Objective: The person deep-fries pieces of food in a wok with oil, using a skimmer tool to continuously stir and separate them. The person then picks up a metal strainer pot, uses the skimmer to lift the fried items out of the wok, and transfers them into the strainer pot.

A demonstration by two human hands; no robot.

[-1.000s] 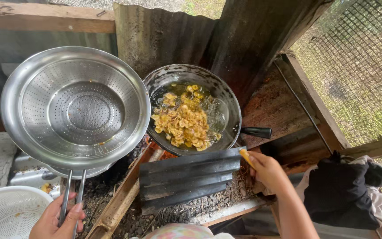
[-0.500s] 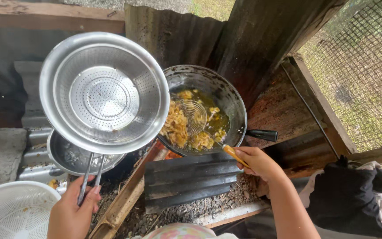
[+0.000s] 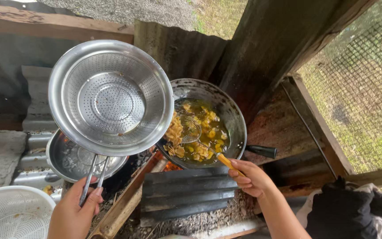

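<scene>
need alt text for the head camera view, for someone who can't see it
Seen from above, a left hand holds a perforated steel strainer by its wire handle above a steel bowl, beside a dark wok of yellow pieces frying in oil. The right hand dips a wire skimmer into the wok. A white plastic basket sits at lower left.

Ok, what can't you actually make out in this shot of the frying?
Head view:
- Left side of the wok: covered by the metal strainer in the left hand.
- Metal bowl: mostly under the strainer.
- White basket: cut off by the frame edge.
- Skimmer handle end: inside the right hand.
</scene>
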